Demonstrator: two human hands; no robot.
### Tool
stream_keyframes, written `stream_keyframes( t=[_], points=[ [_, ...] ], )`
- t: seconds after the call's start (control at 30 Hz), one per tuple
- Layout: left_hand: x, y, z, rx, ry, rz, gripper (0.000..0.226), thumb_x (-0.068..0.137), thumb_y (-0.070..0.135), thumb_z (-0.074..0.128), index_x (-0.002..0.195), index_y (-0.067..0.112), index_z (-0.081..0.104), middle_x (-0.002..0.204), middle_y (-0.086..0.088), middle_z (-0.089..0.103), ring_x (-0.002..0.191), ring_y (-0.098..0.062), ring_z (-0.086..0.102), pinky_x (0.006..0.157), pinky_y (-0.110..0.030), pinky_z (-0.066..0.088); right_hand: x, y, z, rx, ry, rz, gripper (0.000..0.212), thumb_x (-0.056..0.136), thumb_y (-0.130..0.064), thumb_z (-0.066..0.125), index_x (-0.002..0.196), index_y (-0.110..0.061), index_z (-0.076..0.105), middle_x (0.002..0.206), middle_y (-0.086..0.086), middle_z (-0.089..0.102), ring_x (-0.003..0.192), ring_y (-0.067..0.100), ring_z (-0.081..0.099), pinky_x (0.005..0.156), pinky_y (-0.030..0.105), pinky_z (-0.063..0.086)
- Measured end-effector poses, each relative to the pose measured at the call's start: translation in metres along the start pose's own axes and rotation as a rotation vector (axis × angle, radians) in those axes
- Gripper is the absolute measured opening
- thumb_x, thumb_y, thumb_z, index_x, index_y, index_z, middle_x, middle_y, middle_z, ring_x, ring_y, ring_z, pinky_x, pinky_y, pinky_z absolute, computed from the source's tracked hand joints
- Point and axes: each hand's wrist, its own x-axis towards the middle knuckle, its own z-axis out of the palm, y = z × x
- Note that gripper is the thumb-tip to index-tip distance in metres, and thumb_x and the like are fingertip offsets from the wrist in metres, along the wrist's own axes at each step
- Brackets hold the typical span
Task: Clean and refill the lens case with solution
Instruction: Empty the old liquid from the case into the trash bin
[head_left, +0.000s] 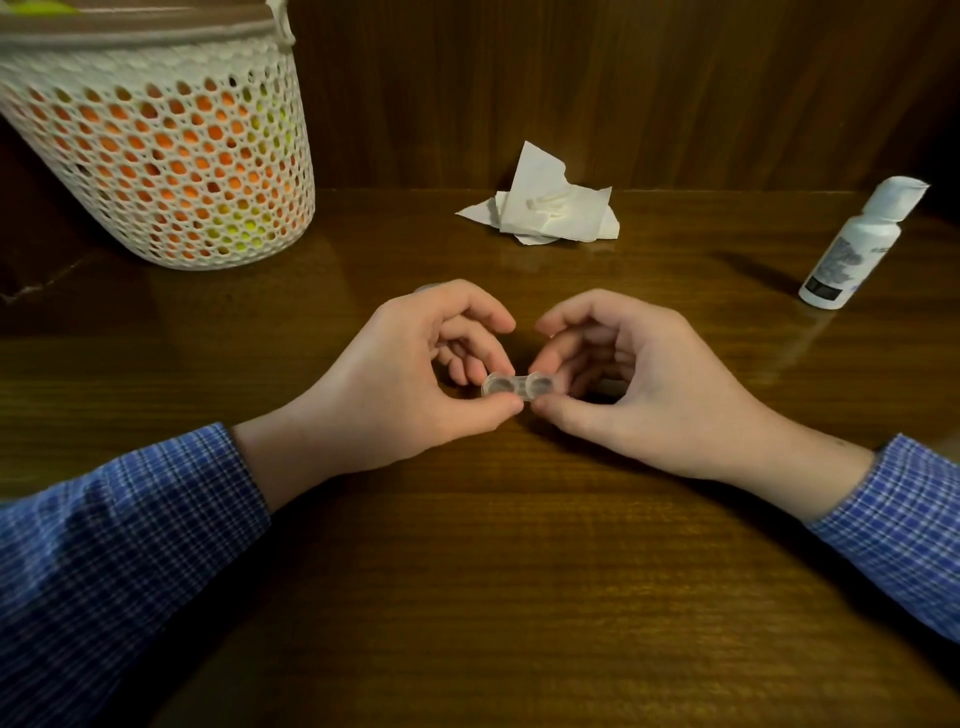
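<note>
Head view. A perforated white basket (166, 150) with orange and yellow-green contents stands at the far left of the wooden surface (519, 571). A crumpled white tissue (545, 208) lies at the far centre, against the wood-panelled wall. A white solution bottle (857, 244) stands upright at the far right, cap on, well apart from both hands. Nothing lies between the hands and these items.

The lens case (518, 387), a clear two-well piece with both wells uncapped and facing up, is held at the centre of the surface, just above it. The left hand (415, 379) pinches the left end of the case between thumb and curled fingers. The right hand (634, 384) pinches the right end in the same manner, fingers curled. Both thumbs meet at the near edge of the case. Both forearms wear blue checked sleeves (130, 519). Whether the wells contain fluid cannot be determined.
</note>
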Motion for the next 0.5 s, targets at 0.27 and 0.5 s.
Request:
stream_keyframes(
  t=[0.27, 0.5],
  points=[
    [-0.034, 0.018, -0.022, -0.142, 0.074, -0.052, 0.067, 0.076, 0.011, 0.089, 0.132, 0.021, 0.055, 0.100, 0.002, 0.076, 0.092, -0.020, 0.074, 0.078, -0.034, 0.063, 0.001, -0.037, 0.015, 0.053, 0.018, -0.017, 0.052, 0.078, -0.016, 0.088, 0.122, -0.022, 0.061, 0.095, -0.009, 0.077, 0.084, 0.011, 0.075, 0.076, 0.018, 0.059],
    [-0.130, 0.030, -0.057, -0.422, 0.364, -0.143, 0.073, 0.066, 0.020, 0.090, 0.130, 0.021, 0.056, 0.103, -0.004, 0.077, 0.100, -0.025, 0.075, 0.083, -0.031, 0.062, 0.001, -0.108, 0.069, 0.101, -0.063, -0.121, 0.053, 0.077, -0.021, 0.089, 0.122, -0.022, 0.061, 0.094, -0.012, 0.078, 0.083, 0.008, 0.075, 0.073, 0.017, 0.058]
  ],
)
